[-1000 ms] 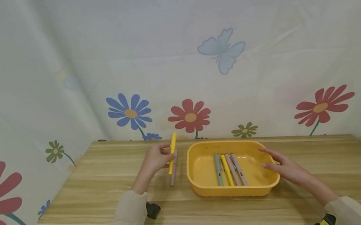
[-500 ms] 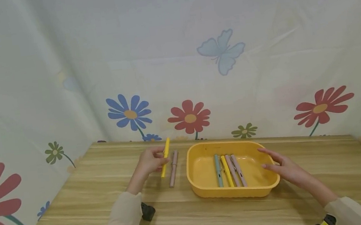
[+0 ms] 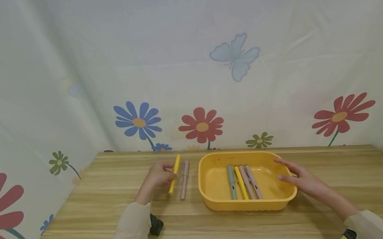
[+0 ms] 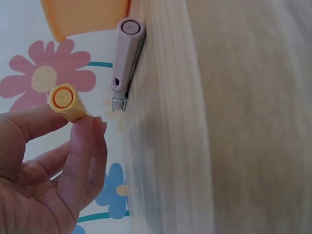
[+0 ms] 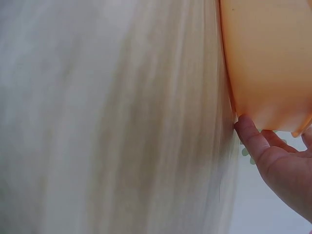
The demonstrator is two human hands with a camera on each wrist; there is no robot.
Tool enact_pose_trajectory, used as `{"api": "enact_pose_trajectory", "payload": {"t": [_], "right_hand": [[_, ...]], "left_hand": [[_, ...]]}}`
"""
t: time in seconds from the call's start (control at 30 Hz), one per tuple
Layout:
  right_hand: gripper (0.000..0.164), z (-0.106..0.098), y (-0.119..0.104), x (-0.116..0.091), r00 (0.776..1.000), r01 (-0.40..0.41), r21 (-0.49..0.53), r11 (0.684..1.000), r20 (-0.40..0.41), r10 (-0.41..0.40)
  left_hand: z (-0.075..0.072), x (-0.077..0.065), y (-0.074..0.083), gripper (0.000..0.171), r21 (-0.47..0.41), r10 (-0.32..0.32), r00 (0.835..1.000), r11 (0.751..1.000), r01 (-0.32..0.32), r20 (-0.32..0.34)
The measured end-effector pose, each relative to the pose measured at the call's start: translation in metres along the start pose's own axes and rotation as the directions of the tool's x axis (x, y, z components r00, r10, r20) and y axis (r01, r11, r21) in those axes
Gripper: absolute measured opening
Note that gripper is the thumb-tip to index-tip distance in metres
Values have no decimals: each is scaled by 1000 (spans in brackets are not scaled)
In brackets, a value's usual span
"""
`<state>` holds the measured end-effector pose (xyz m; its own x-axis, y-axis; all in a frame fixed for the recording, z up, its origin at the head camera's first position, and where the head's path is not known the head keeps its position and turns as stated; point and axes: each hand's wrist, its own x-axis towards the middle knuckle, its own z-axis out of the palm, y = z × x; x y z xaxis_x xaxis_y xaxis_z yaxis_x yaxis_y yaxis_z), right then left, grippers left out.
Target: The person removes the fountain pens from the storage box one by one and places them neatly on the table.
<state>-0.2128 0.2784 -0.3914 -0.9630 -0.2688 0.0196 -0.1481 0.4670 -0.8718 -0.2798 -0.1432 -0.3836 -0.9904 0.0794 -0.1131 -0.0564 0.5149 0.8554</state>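
Note:
My left hand (image 3: 160,175) pinches a yellow pen (image 3: 174,175) between thumb and fingertips. In the left wrist view the end of the yellow pen (image 4: 63,98) points at the camera, over the wooden table. A mauve pen (image 3: 184,180) lies just right of it, its metal clip showing in the left wrist view. My right hand (image 3: 301,176) holds the right end of a yellow plastic basket (image 3: 249,204), thumb and a finger over the rim. Other fingertips (image 5: 246,124) touch its outer wall low down. Inside lie a teal pen (image 3: 232,182), a yellow pen (image 3: 241,183) and two mauve pens (image 3: 252,183).
The wood-grain table (image 3: 205,238) ends at the back against a pale cloth (image 3: 155,52) printed with flowers and a butterfly. Another cloth side stands at the left. A black wrist device (image 3: 156,225) sits at the left sleeve, another (image 3: 348,235) at the right one.
My left hand has moved left and down with the yellow pen, away from the mauve pen, which now shows in full. The right hand and the basket have stayed in place.

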Motion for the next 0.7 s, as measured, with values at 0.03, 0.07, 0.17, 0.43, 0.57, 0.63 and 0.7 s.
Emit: {"api": "enact_pose_trajectory", "payload": {"t": [0.03,0.07,0.17,0.43,0.57,0.63,0.7], "right_hand": [[57,0,0,0,1000,1,0,1000,-2,-1],[57,0,0,0,1000,1,-4,1000,-4,-1],[57,0,0,0,1000,-1,-3,1000,-5,1],[58,0,2,-1,1000,-9,29,1000,1,9],[58,-1,2,0,1000,-4,34,999,7,4],[58,-1,3,0,1000,-3,30,1000,8,2],[58,-1,3,0,1000,-7,28,1000,9,6]], "left_hand": [[0,0,-1,43,8,-9,1000,1000,9,2],[1,1,-1,43,11,-17,1000,1000,17,0],[2,2,-3,42,29,-29,1000,999,29,5],[6,3,-3,40,73,-23,1000,997,23,-5],[9,4,-2,39,90,-49,999,995,49,-8],[11,5,-2,39,104,-60,998,993,61,-10],[12,5,-1,38,127,-61,998,990,62,-13]]}}
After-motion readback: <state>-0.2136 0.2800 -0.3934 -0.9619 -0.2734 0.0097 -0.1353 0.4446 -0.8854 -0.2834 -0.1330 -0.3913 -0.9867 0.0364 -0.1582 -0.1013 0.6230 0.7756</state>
